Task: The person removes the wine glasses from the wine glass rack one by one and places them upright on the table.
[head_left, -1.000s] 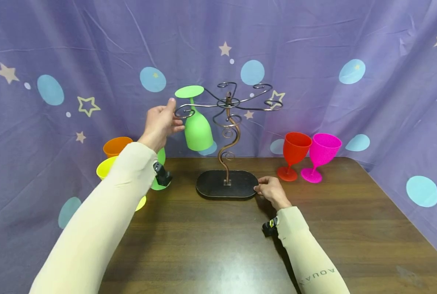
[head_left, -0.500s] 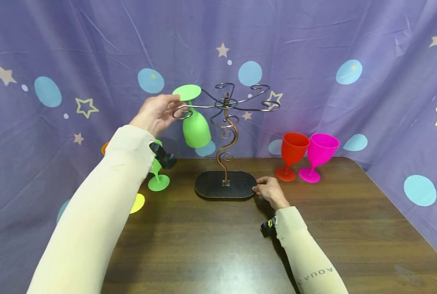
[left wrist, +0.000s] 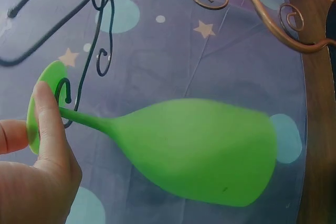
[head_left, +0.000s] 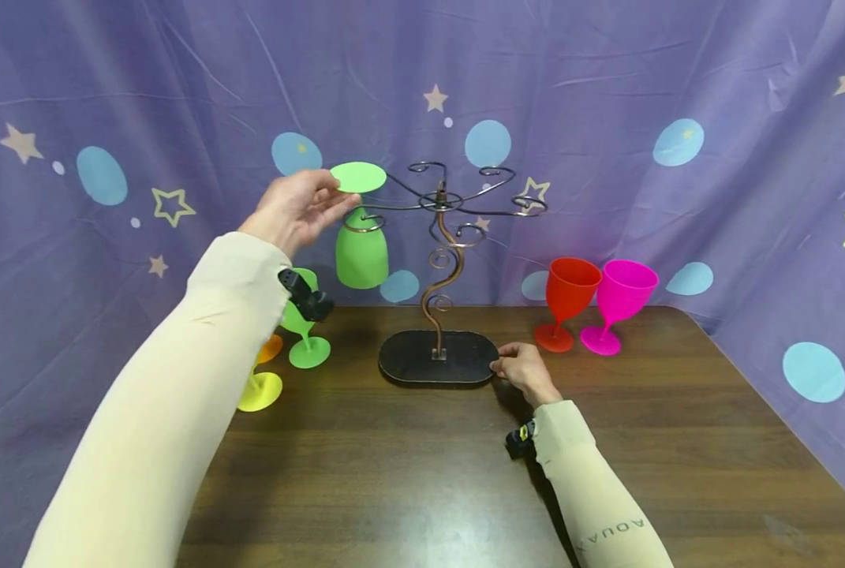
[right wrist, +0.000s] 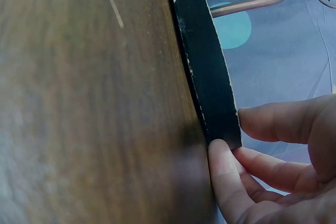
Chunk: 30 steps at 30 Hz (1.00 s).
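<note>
My left hand (head_left: 290,209) pinches the round foot of a light green goblet (head_left: 362,259) that hangs upside down. In the left wrist view, the thumb and a finger lie on either side of that foot, and the stem is beside the curled end of a wire arm. The arm belongs to a metal goblet rack (head_left: 454,268) with a wavy copper-coloured post; whether it bears the goblet's weight I cannot tell. At the right end of the rack's black oval base (head_left: 408,360), my right hand (head_left: 527,372) grips the edge. Thumb and fingertips hold that edge in the right wrist view.
A red goblet (head_left: 571,290) and a pink goblet (head_left: 624,290) stand upright at the table's back right. At the left, a second green goblet (head_left: 309,351), a yellow one (head_left: 260,391) and an orange one (head_left: 271,348) are partly hidden by my left arm. A purple curtain (head_left: 365,71) hangs behind.
My left hand has shifted its hold to the goblet's foot. The goblet has moved slightly left and now hangs straighter, while the wire arm has swung slightly. The right hand stays on the base.
</note>
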Motion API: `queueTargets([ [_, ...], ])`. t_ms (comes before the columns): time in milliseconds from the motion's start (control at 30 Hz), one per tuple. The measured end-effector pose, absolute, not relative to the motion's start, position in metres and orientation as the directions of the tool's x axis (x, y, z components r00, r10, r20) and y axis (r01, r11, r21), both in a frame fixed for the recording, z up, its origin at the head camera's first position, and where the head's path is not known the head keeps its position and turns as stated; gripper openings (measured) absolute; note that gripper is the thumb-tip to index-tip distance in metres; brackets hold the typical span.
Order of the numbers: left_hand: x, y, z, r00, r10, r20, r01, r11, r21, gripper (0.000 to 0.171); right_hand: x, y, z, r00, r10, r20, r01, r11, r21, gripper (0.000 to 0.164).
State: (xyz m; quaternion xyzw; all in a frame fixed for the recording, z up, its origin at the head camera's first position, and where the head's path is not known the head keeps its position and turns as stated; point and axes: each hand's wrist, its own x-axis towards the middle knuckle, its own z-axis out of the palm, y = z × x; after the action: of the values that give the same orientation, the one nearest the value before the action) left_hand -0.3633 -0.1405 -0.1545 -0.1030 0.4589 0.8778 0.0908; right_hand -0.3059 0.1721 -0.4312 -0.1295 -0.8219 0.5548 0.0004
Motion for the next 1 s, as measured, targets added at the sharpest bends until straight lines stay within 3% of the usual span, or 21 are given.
queueTargets([
  [267, -0.358, -0.144, -0.141, -0.971, 0.024, -0.240, -0.217, -0.516, 0.829, 0.057, -0.305, 0.172, -0.432, -0.969, 0.212, -0.125, 0.194, 0.350, -0.916, 0.030],
  [700, -0.366, -0.130, -0.133, -0.980, -0.015, -0.199, -0.169, -0.464, 0.870, 0.051, -0.308, 0.172, -0.433, -0.969, 0.212, -0.126, 0.199, 0.366, -0.909, 0.033],
  [1000, -0.359, -0.120, -0.133, -0.996, -0.030, -0.088, -0.079, -0.226, 0.971, 0.035, -0.310, 0.173, -0.435, -0.970, 0.212, -0.119, 0.193, 0.370, -0.909, 0.033],
])
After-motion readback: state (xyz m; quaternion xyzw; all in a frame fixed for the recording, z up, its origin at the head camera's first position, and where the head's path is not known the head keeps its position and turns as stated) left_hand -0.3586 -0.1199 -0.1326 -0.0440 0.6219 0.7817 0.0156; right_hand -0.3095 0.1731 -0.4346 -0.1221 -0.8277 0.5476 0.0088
